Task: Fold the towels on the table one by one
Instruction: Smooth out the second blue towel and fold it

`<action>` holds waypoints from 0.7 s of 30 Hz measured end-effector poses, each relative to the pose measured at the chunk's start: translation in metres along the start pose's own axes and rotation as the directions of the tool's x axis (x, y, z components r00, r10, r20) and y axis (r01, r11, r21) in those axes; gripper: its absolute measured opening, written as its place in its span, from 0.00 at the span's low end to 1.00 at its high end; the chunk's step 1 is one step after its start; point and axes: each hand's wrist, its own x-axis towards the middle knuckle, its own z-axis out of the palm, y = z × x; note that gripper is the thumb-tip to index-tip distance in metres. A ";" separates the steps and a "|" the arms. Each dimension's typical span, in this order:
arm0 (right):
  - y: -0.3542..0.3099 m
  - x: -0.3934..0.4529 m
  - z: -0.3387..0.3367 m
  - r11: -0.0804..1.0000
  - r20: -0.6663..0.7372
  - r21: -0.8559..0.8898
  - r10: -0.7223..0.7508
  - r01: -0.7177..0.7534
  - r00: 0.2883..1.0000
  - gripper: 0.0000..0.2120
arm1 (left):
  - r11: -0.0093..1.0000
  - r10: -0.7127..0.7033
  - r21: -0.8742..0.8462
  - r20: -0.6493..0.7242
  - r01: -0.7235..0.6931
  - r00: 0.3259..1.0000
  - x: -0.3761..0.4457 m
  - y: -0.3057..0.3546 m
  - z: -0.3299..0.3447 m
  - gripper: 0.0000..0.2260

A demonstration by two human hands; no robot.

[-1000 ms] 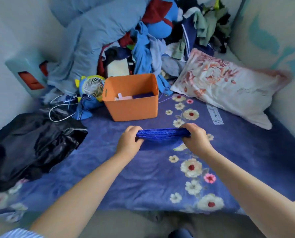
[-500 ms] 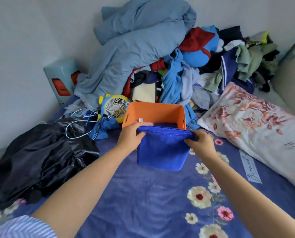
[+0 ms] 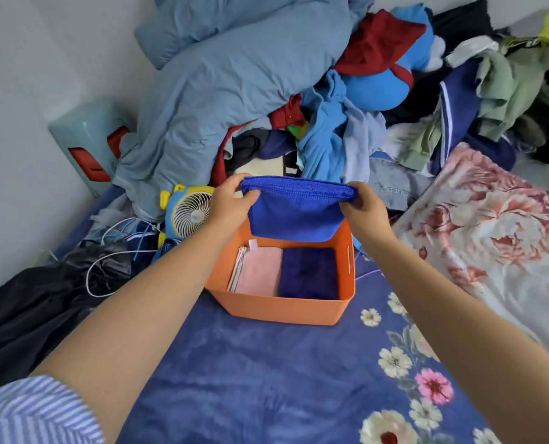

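Note:
A folded bright blue towel (image 3: 294, 216) hangs over the far side of the orange bin (image 3: 282, 307). My left hand (image 3: 231, 200) pinches its top left corner and my right hand (image 3: 364, 205) pinches its top right corner. Inside the bin lie a folded pink towel (image 3: 258, 270), a folded dark blue towel (image 3: 308, 272) and a pale striped cloth at the left wall. The bin stands on a blue floral bedspread (image 3: 266, 373).
A heap of clothes and a grey-blue duvet (image 3: 222, 75) rises behind the bin. A small blue and yellow fan (image 3: 188, 213) with cables sits to the left, a black garment (image 3: 33, 302) lies further left, and a floral pillow (image 3: 497, 238) lies to the right.
Both hands lifted the folded blue towel off the bedspread and carried it forward, so it now hangs above the far side of the orange bin. The view tilted down into the bin.

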 end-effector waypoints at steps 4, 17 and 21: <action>0.046 0.031 0.019 0.998 0.068 -0.013 0.069 -0.068 0.995 0.14 | 0.996 -0.077 -0.045 0.102 0.082 0.992 0.031 -0.047 0.041 0.11; 0.209 0.091 0.107 0.722 0.145 -0.579 0.548 -0.378 0.824 0.12 | 0.784 -0.591 0.434 0.300 0.444 0.749 0.064 -0.227 0.164 0.17; 0.241 0.108 0.128 0.673 0.047 -0.583 0.588 -0.456 0.808 0.12 | 0.752 -0.631 0.454 0.285 0.478 0.722 0.089 -0.255 0.199 0.16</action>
